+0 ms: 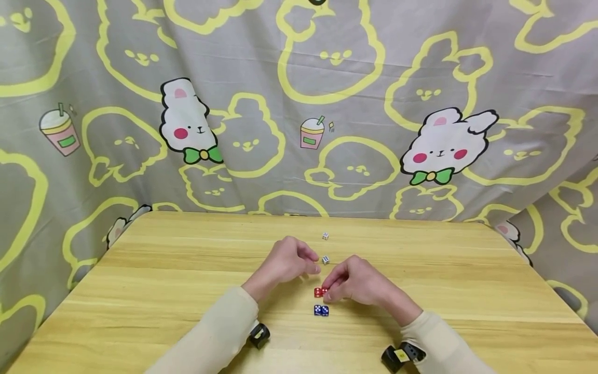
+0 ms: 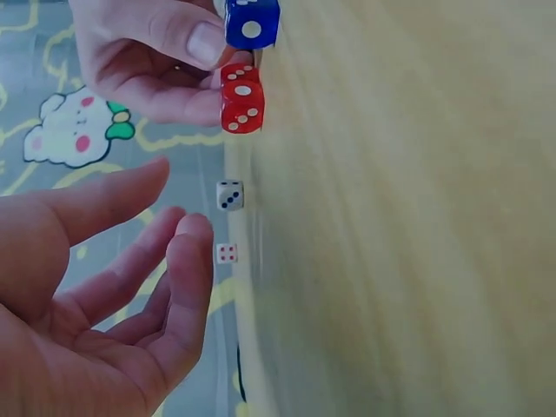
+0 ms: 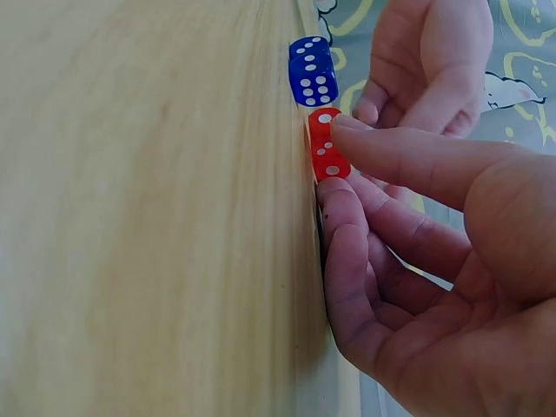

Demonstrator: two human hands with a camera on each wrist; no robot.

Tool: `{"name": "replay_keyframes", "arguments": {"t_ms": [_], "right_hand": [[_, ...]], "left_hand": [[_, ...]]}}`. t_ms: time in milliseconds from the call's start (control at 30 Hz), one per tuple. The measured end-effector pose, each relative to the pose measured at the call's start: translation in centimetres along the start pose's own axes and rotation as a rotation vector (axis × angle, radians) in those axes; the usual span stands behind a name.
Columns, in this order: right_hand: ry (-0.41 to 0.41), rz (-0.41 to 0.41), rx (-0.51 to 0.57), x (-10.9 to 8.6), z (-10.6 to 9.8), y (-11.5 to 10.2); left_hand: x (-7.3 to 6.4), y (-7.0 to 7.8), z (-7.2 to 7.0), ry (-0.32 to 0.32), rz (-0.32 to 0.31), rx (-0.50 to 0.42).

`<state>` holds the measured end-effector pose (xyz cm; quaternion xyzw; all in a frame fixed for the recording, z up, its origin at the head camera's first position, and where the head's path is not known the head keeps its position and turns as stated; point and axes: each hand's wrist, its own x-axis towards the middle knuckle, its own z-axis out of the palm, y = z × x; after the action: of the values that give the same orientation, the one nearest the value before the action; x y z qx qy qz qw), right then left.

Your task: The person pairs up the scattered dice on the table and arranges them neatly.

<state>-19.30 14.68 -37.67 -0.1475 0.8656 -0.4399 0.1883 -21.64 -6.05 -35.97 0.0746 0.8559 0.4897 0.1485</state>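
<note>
Two red dice (image 1: 317,292) sit side by side on the wooden table. My right hand (image 1: 357,280) pinches the right-hand one between thumb and fingers, as the red die (image 3: 328,156) in the right wrist view shows. Nearer to me, two blue dice (image 1: 321,310) touch each other. My left hand (image 1: 290,259) hovers left of the row, its fingers loosely bent and holding nothing. Just past its fingertips lies a white die (image 1: 325,259), with a second, smaller-looking white die (image 1: 325,236) farther back. Part of the pinched red die is hidden by my right fingers.
The light wooden table (image 1: 163,270) reaches back to a grey curtain (image 1: 261,52) with yellow outlines and white rabbits. Black wrist-worn devices, one on the left wrist (image 1: 259,335) and one on the right (image 1: 401,356), sit by the sleeves.
</note>
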Motion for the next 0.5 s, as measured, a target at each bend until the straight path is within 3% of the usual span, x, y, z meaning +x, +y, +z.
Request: {"name": "replay_keyframes", "arguments": {"t_ms": [233,500], "right_hand": [[-0.001,-0.009,-0.004,0.1,0.0,0.0],[-0.004,-0.008,-0.005,0.0,-0.1,0.0]], "left_hand": [[1.3,0.6,0.1,0.036,-0.028,0.001],[2.5,0.7,0.6,0.033,-0.050,0.053]]}}
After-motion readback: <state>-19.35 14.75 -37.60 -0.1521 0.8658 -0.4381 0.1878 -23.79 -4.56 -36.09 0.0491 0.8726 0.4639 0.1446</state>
